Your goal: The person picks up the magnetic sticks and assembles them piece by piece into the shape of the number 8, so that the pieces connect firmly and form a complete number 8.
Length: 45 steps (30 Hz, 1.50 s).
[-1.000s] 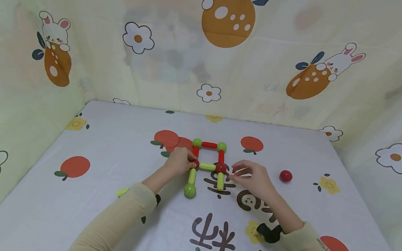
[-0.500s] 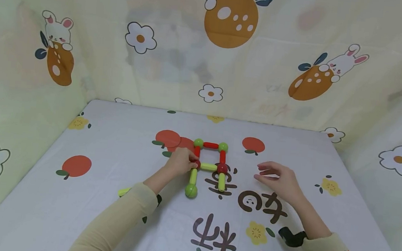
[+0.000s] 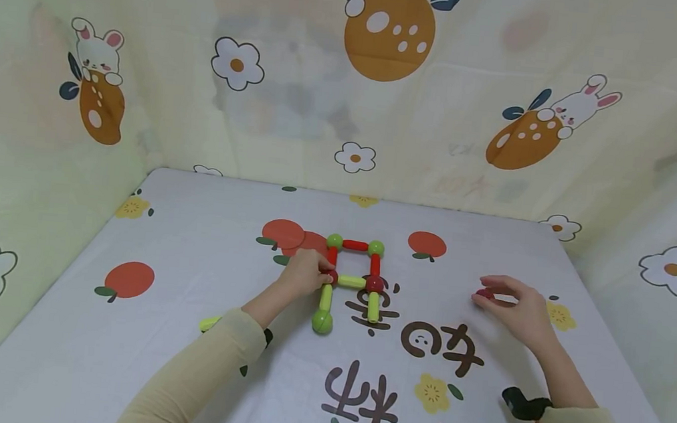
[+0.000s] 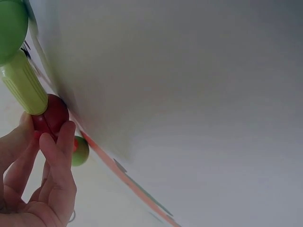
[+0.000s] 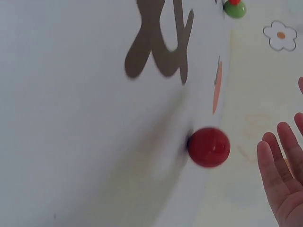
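Observation:
In the head view my left hand (image 3: pixel 305 272) pinches a red ball (image 3: pixel 331 277), a corner joint of a ball-and-rod toy frame lying on the table. Red rods (image 3: pixel 355 245) and green balls (image 3: pixel 376 248) form the frame's far side. Two yellow-green rods reach toward me: the left one (image 3: pixel 325 298) ends in a green ball (image 3: pixel 322 321), while the right one (image 3: pixel 373 307) has a bare near end. Off to the right, my right hand (image 3: pixel 519 315) is at a loose red ball (image 3: pixel 485 293), fingers spread; the right wrist view shows a gap between fingers (image 5: pixel 272 172) and ball.
Another yellow-green piece (image 3: pixel 208 323) shows past my left sleeve, which partly hides it. A printed white cloth (image 3: pixel 179 372) covers the table. Hanging patterned fabric (image 3: pixel 286 119) closes off the back and both sides.
My right hand has moved away from the frame, rightward to the loose red ball. The left hand has kept its hold on the corner ball, and the frame is unaltered.

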Motion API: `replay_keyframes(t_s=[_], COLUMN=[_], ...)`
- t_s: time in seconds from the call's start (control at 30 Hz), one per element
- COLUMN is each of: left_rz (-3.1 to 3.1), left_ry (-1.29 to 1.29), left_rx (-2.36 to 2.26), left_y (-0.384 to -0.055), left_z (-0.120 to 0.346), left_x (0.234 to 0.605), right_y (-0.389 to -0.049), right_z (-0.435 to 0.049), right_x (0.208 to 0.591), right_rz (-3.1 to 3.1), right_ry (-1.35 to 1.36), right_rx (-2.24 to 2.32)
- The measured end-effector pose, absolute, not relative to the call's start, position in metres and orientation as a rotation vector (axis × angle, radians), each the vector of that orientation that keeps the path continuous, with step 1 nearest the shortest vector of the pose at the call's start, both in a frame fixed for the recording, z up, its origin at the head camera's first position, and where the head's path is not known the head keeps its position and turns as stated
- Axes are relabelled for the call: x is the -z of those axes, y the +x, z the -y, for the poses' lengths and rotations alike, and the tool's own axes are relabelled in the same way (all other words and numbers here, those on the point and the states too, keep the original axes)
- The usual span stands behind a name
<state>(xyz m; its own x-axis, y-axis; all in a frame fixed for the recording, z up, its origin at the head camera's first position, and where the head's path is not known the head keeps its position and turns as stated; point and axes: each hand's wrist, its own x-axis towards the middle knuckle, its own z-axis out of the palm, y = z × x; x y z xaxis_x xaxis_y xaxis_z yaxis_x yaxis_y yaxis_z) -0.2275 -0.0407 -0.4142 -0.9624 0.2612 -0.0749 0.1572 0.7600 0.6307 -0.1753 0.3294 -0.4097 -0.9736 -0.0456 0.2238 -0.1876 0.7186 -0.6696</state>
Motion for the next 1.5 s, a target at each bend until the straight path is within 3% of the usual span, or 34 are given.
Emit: replay_keyframes(t_s=[0.37, 0.8, 1.03, 1.5], left_rz=[-2.791, -2.787, -2.790, -2.793], left_ry=[0.306, 0.309, 0.319, 0.339], left_rx=[-0.975, -0.988, -0.984, -0.973], left_y=[-0.228, -0.228, -0.228, -0.228], left_z=[0.039, 0.040, 0.040, 0.041], left_x=[0.415, 0.417, 0.417, 0.414], right_y=[-0.185, -0.214, -0.193, -0.194], right_z=[-0.368, -0.411, -0.372, -0.361], right_x=[0.423, 0.474, 0.429, 0.425], right_rz=[2.818, 2.919, 3.000, 3.056], right_ry=[0.075, 0.045, -0.001, -0.017], right_rx=[-1.005, -0.904, -1.050, -1.104])
